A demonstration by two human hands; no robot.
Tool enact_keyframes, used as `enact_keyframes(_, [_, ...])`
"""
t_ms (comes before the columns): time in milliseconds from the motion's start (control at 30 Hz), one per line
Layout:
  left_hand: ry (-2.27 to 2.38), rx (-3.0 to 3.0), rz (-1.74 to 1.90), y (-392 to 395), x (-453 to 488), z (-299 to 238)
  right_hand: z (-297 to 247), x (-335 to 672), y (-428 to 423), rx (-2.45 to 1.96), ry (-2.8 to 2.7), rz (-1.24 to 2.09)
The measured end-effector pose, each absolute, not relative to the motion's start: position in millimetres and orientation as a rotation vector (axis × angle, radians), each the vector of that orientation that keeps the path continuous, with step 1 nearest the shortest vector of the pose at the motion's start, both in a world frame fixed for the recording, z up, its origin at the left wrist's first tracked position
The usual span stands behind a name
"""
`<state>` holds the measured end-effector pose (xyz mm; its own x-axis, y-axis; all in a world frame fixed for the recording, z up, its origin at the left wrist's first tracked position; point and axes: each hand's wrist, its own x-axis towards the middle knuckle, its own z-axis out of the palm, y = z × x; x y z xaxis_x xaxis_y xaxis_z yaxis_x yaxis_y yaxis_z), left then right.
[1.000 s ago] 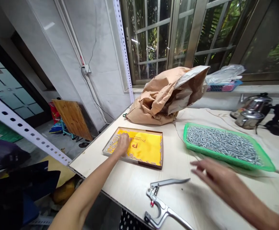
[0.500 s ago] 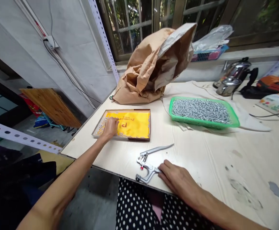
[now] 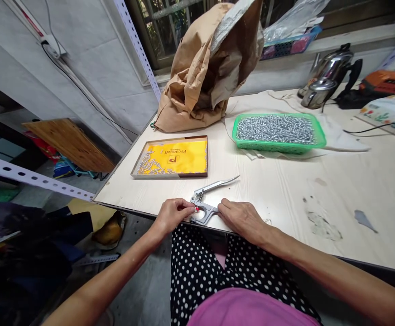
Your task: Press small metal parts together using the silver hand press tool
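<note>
Silver snap pliers (image 3: 208, 214) with a C-shaped jaw, a spring and a red tip lie at the table's front edge, their upper handle raised. My right hand (image 3: 241, 219) is closed around the lower handle. At the jaw, my left hand (image 3: 175, 215) has thumb and fingertips pinched together; anything between them is too small to make out. Beyond it, a shallow box tray (image 3: 170, 176) with a yellow printed bottom holds small silvery metal pins (image 3: 150, 166), mostly heaped at its left end.
A green plastic basket (image 3: 279, 147) full of similar metal pins stands on a cloth at the back right. Behind the tray is a large open brown paper bag (image 3: 187, 97). Metal pots (image 3: 323, 86) and an orange tool (image 3: 386, 83) sit at the far right.
My left hand has left the pins in the tray and come back to the pliers' jaw, fingers pinched. My right hand stays on the handle. The view has tilted down.
</note>
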<state>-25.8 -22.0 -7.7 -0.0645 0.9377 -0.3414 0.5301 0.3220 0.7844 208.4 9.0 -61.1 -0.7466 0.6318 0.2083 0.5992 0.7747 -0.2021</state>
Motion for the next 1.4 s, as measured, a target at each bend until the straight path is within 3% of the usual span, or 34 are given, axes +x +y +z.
enact_keyframes(633, [1.791, 1.487, 0.165, -9, -27, -14, -49, 208, 11, -1.062, -2.731, 0.265])
enact_keyframes(1400, [1.686, 1.280, 0.059, 1, -24, -9, -18, 228, 51, -1.139, -2.792, 0.342])
